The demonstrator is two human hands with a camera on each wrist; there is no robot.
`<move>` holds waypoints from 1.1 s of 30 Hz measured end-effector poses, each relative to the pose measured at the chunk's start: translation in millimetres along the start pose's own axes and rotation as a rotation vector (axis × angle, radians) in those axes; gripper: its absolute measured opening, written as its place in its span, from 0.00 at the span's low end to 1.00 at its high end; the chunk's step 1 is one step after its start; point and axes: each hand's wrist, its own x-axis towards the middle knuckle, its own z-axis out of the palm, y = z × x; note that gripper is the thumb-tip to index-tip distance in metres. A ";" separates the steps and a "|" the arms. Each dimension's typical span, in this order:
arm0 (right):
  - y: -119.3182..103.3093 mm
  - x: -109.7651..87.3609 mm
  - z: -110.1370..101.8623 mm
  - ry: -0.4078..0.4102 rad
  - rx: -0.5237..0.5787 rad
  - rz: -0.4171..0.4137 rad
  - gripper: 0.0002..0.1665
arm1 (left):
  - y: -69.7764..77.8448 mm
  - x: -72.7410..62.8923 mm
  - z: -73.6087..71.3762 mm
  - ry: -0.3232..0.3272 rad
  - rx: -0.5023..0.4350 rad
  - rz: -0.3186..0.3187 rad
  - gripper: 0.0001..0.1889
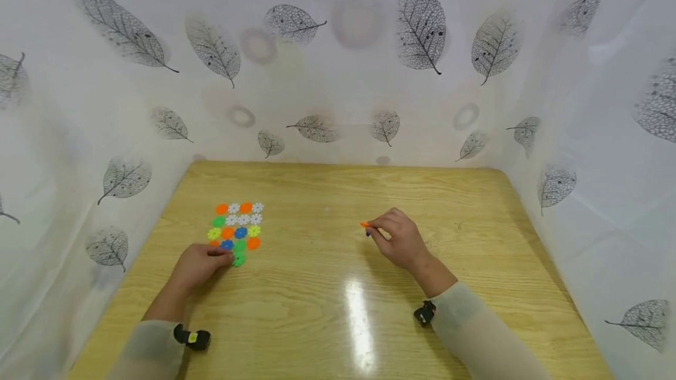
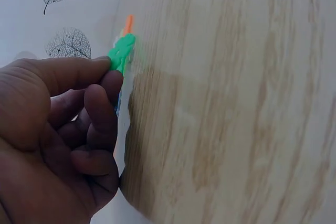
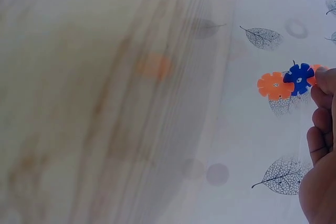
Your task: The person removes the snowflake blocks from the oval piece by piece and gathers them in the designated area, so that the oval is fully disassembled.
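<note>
My left hand (image 1: 199,267) is at the near edge of a block of flower-shaped plastic discs on the table's left side. Its thumb and index finger pinch a green disc (image 2: 122,53), the other fingers curled below. Farther right, above the table, my right hand (image 1: 400,238) pinches a small joined piece made of notched discs. In the right wrist view an orange disc (image 3: 275,85) sticks out at its end, joined to a blue disc (image 3: 299,80). More orange shows at the fingertips, partly hidden by them.
Orange, white, green, yellow and blue discs lie in rows beyond the left hand, among them a white disc (image 1: 244,219) and a yellow disc (image 1: 254,230). The wooden table (image 1: 311,286) has a bright reflection near the front. A leaf-printed curtain (image 1: 327,87) encloses its back and sides.
</note>
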 end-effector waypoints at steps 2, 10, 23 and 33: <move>-0.6 -0.1 0.4 0.000 0.003 0.006 0.06 | 0.1 -0.1 -0.6 0.000 0.017 0.000 0.20; -1.2 -0.8 2.0 -0.003 -0.005 0.007 0.07 | -2.3 1.1 0.1 0.010 0.051 0.003 0.20; -4.2 0.7 1.6 -0.002 -0.016 0.004 0.09 | -3.7 1.5 0.0 0.008 0.038 -0.046 0.21; -4.0 -0.2 2.1 0.011 -0.007 -0.001 0.09 | 5.0 1.7 -1.7 0.022 -0.036 -0.028 0.25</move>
